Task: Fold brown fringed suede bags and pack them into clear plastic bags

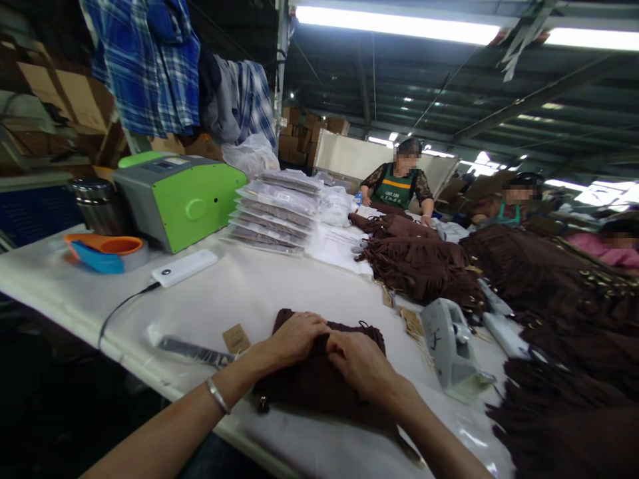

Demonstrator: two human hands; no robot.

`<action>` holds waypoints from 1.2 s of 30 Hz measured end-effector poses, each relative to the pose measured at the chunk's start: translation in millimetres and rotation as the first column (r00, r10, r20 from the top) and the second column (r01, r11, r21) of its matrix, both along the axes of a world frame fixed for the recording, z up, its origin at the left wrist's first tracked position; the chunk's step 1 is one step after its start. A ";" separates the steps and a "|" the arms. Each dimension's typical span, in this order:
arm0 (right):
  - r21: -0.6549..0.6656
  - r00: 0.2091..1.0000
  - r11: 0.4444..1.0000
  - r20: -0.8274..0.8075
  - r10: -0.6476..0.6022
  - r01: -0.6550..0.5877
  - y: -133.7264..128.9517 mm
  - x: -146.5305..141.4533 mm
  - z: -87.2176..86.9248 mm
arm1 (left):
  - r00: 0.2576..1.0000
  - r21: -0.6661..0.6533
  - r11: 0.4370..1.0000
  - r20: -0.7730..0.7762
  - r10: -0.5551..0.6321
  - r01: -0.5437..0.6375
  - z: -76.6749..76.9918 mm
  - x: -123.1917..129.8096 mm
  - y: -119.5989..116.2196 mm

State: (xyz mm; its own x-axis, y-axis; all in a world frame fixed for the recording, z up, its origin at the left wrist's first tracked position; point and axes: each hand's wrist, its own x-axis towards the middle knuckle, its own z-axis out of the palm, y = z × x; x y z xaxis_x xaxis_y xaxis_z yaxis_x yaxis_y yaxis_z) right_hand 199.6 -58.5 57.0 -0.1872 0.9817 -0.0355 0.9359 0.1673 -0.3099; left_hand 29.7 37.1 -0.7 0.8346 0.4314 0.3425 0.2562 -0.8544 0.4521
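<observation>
While working at the front edge of the table [264, 279], has a green machine [194, 206] toward the left edge; rests the left hand [299, 336] on a brown bag [309, 386] near the front, cannot tell if grasping; pinches its top with the right hand [364, 366].

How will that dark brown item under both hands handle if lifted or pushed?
Probably floppy: the dark brown item looks matte and fabric-like, its top edge uneven around the left hand and right hand. Unlikely to roll or tip, since it lies low and broad on the table. Probably not slippery, given no visible gloss.
</observation>
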 end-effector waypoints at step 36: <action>0.025 0.999 0.999 -0.017 0.028 -0.028 15.6 -8.5 -9.4 | 0.972 0.065 0.971 0.071 0.225 -0.230 -5.7 -43.5 -0.3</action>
